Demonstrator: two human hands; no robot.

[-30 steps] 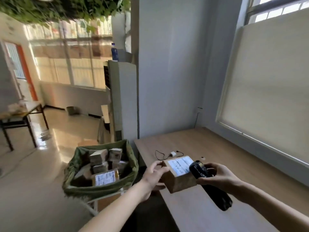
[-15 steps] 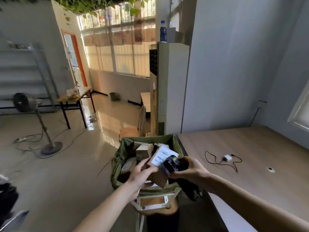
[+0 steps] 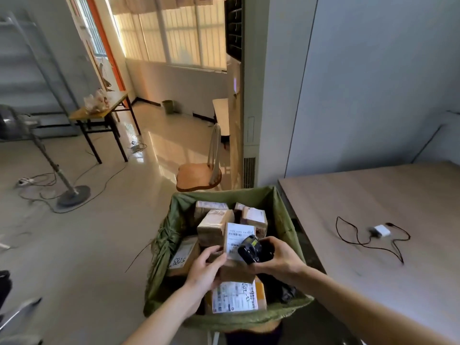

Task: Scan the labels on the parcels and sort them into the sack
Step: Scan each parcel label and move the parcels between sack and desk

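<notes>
Over the sack: parcel [image 3: 236, 255] held above the open mouth, its white label [image 3: 237, 239] tilted up toward the camera
Left hand: left hand [image 3: 206, 268] grips the parcel's left side, fingers curled round its edge
Right hand: right hand [image 3: 280, 262] is wrapped round a black scanner [image 3: 250, 250]; the scanner's head lies against the label's lower right part
Sack: green sack [image 3: 171, 235] stands open just left of the table, its rim folded outward
Parcels inside: several brown cardboard parcels [image 3: 216, 225] piled in the sack; one with a large printed label [image 3: 235, 296] lies nearest the camera, under the held parcel; another at the left shows handwritten digits [image 3: 179, 261]
Table: wooden table [image 3: 373, 195] to the right, touching or just beside the sack's right wall
On the table: white charger [image 3: 380, 230] with a black cable [image 3: 353, 239] looped round it, well apart from the sack
Behind the sack: wooden chair [image 3: 201, 173] on the shiny floor
Far left: fan stand [image 3: 72, 195] with loose cords on the floor
</notes>
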